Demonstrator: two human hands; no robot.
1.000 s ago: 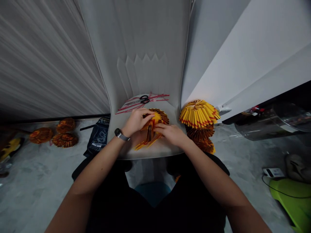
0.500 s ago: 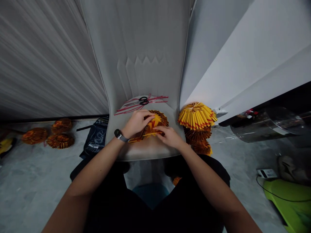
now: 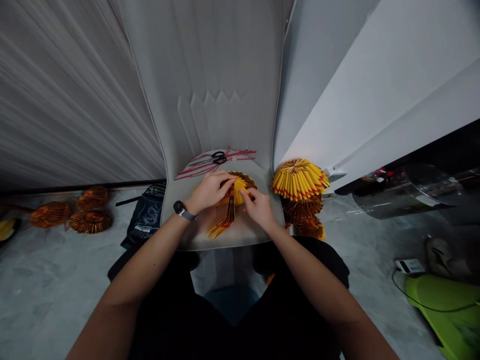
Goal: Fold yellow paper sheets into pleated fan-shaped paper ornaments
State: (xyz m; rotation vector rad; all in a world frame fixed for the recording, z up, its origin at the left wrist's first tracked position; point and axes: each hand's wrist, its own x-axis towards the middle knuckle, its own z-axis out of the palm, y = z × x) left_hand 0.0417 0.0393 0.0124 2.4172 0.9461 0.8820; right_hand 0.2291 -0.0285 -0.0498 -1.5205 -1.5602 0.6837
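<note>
A yellow and gold pleated paper fan [image 3: 240, 189] rests on the seat of a grey chair [image 3: 193, 239], partly covered by my fingers. My left hand [image 3: 210, 191] pinches its upper left side, the fingertips near the centre of the folds. On its right side my right hand [image 3: 258, 205] grips the pleats between thumb and fingers. Several loose folded strips [image 3: 225, 220] hang from the fan toward the seat's front edge. Behind it lie black-handled scissors [image 3: 217, 158] and thin red ties [image 3: 187, 173].
Right of the seat, a yellow pleated paper piece [image 3: 300, 177] tops a stack of similar ones. More pleated rosettes [image 3: 91, 221] lie on the floor at left, near a dark printed bag [image 3: 144, 215]. A green plastic object [image 3: 442, 300] and a white power strip [image 3: 409, 266] sit at right.
My right hand has moved up from the lower strips onto the fan's right side. The loose strips have swung from pointing left to pointing down toward the seat's front edge.
</note>
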